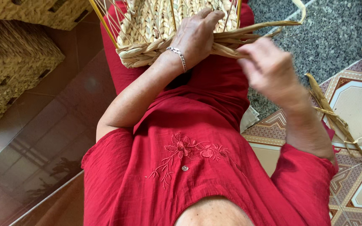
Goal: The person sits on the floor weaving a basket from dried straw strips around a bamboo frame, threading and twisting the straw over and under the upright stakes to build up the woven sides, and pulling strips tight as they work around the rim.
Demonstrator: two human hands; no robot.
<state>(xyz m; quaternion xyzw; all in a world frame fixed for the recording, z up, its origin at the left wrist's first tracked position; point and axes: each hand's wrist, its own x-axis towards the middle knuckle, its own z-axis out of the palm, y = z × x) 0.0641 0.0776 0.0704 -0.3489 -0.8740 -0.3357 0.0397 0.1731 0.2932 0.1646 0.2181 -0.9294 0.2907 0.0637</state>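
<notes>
I'm pressing my left hand [197,35] flat on the half-made straw basket [164,25] on my lap, fingers bent over its rim. My right hand [269,69] is pinching the long straw strands [256,29] beside it, a bit blurry.

Two finished woven baskets [9,62] sit stacked at the left on glossy brown tiles [51,138]. A dry straw strip [336,119] lies on the patterned floor tiles [357,96] at the right, beside a grey speckled stone slab [332,33].
</notes>
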